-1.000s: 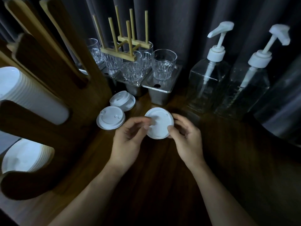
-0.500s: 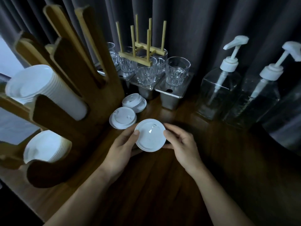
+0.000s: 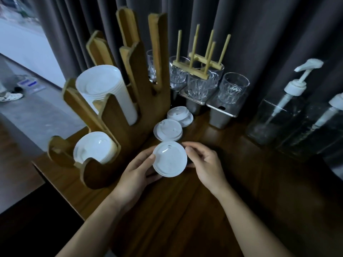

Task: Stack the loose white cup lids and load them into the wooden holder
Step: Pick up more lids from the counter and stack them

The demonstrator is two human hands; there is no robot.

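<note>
I hold a white cup lid point(image 3: 169, 160) flat between both hands just above the dark wooden table. My left hand point(image 3: 136, 175) grips its left rim, thumb on top and fingers beneath. My right hand point(image 3: 206, 164) pinches the right rim. Two loose piles of white lids lie on the table behind it, one close point(image 3: 168, 129) and one farther back point(image 3: 179, 114). The wooden holder point(image 3: 118, 115) stands to the left. It carries a long stack of lids point(image 3: 104, 89) in an upper slot and a shorter stack point(image 3: 92, 147) in the lowest slot.
Ribbed glasses point(image 3: 233, 88) stand on metal containers point(image 3: 220, 112) behind the loose lids, with a small wooden peg rack point(image 3: 196, 68) resting on them. Two clear pump bottles point(image 3: 278, 112) stand at the right. A dark curtain hangs behind. The table's edge point(image 3: 55, 184) runs at lower left.
The lid in my hands has moved left and nearer the holder, now in front of the nearest loose pile. My view has turned left, showing more of the holder.
</note>
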